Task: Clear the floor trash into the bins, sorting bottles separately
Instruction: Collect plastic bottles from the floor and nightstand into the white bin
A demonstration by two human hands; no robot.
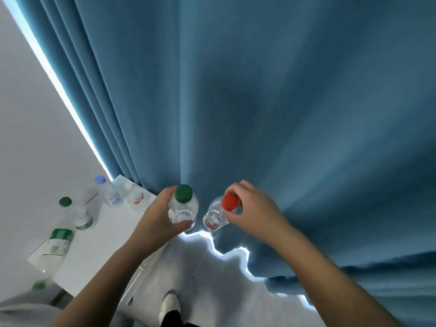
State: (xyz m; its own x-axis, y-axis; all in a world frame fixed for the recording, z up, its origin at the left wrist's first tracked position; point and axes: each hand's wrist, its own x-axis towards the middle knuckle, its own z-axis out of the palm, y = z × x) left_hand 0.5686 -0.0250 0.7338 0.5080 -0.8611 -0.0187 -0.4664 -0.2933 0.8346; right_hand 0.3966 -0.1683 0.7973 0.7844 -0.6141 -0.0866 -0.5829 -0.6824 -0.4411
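My left hand (157, 219) grips a clear plastic bottle with a green cap (183, 207), held upright above the floor. My right hand (254, 208) holds a second clear bottle with a red cap (218, 212) by its neck, the cap pinched between the fingers. Both bottles hang close together in front of the blue curtain. On a white table (99, 237) to the left stand a blue-capped bottle (108, 192), a bottle with a red label (134, 194) and a green-capped bottle (75, 213). A green-labelled bottle (54, 251) lies on its side there.
A blue curtain (259, 90) fills most of the view and pools on the grey floor (212, 279). A white wall (28, 114) is at the left. My white shoe (169, 303) is below, beside the table's edge.
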